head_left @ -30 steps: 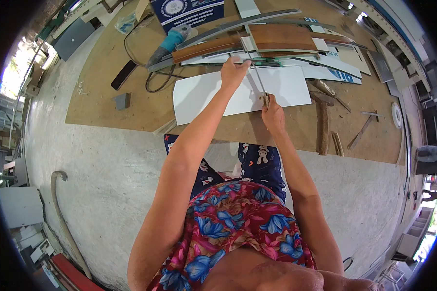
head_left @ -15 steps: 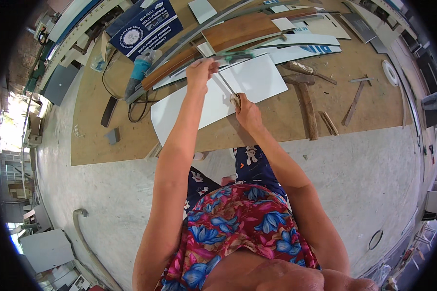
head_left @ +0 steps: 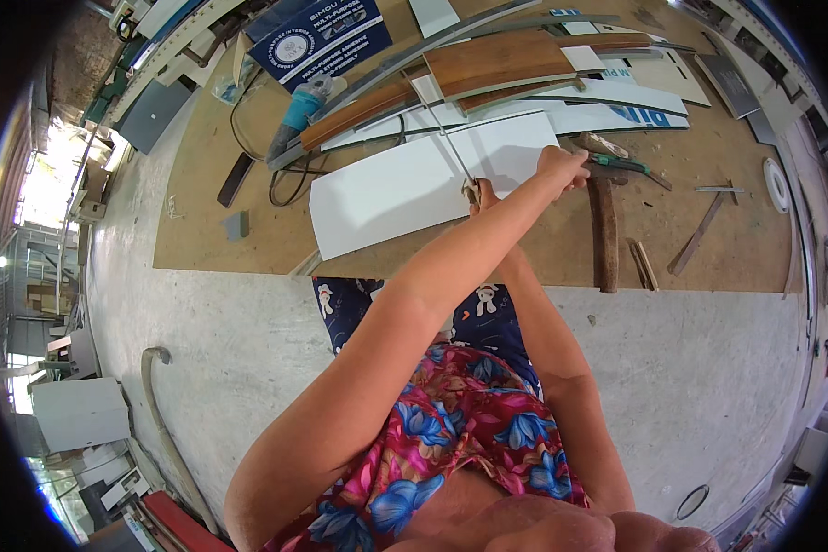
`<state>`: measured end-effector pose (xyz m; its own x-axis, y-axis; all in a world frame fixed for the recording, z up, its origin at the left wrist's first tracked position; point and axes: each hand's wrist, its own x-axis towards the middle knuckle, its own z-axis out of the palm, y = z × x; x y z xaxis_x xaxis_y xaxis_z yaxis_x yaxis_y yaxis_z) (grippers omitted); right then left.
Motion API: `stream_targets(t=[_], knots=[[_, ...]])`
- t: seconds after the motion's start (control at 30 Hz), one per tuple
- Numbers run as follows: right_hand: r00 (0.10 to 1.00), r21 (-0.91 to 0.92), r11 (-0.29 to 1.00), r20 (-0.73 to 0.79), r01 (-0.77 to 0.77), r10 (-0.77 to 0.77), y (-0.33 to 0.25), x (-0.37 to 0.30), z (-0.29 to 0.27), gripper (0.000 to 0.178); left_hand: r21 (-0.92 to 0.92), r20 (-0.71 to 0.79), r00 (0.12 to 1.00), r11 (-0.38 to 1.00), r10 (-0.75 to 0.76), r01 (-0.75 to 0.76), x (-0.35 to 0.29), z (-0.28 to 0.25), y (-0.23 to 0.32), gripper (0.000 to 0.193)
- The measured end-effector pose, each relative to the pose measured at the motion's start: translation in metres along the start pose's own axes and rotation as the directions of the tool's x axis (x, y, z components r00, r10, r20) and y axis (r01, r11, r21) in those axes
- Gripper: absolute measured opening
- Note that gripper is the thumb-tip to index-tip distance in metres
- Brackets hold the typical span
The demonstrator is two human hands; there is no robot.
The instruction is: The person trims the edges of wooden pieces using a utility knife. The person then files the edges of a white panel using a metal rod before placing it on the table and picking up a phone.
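My left arm reaches across my right one, and my left hand (head_left: 561,169) is closed at the end of a green-handled utility knife (head_left: 621,164). The knife lies over the head of a wooden-handled hammer (head_left: 605,239). Below it, my right hand (head_left: 488,197) is closed round the near end of a thin straight metal strip (head_left: 449,138). Its fingers are partly hidden behind my left forearm. That strip crosses a white panel (head_left: 386,198), which lies along the near part of the table.
Behind the panel lie several long strips and a brown board (head_left: 501,64). A blue power tool (head_left: 302,109) with a cord and a blue box (head_left: 327,41) stand at the left. To the right are a tape roll (head_left: 776,184), a T-shaped metal tool (head_left: 699,235) and thin wood sticks (head_left: 642,265).
My left hand has swung right with the utility knife, from over the panel's far edge to the hammer head. My right hand stays on the metal strip. The view has shifted slightly.
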<state>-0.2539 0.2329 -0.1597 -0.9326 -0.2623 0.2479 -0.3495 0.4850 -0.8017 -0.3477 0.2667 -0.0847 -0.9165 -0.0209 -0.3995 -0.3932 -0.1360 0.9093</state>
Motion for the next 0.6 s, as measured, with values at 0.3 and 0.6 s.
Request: stream_targets(t=[0.3,0.6], knots=[[0.991,-0.022,0.991,0.006,-0.135,0.135,-0.007,0.004,-0.014,0.026,0.923,0.072,0.518,0.140,0.852,-0.358,-0.041,-0.183,0.024,0.029],[0.989,0.049,0.988,-0.007,-0.146,0.146,0.005,0.008,-0.012,0.024,0.998,-0.060,0.926,0.050,0.373,0.045,-0.027,-0.251,0.017,0.045]])
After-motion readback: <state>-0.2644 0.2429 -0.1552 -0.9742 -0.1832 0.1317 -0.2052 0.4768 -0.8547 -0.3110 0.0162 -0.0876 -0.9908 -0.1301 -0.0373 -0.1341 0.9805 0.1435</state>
